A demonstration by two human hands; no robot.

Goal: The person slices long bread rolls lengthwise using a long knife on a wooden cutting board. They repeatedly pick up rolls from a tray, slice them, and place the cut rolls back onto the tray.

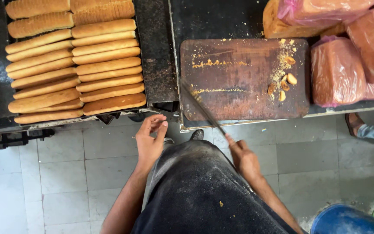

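Note:
My right hand (pixel 244 158) grips the handle of a long serrated knife (pixel 201 105); its blade slants up-left over the near left corner of a worn brown cutting board (pixel 239 104). The board carries lines of crumbs and a few bread end pieces (pixel 285 82) at its right side. Empty, with fingers loosely curled, my left hand (pixel 149 139) hovers over the floor just below the near edge of a dark tray (pixel 152 52). The tray holds two columns of long golden bread rolls (pixel 104 60).
Pink plastic bags of bread loaves (pixel 336 71) are stacked right of the board on the dark counter (pixel 213 19). Another person's sandalled foot (pixel 356 123) stands at the right. A blue bucket (pixel 347 221) and a green rim sit at bottom right on the grey tiled floor (pixel 61 173).

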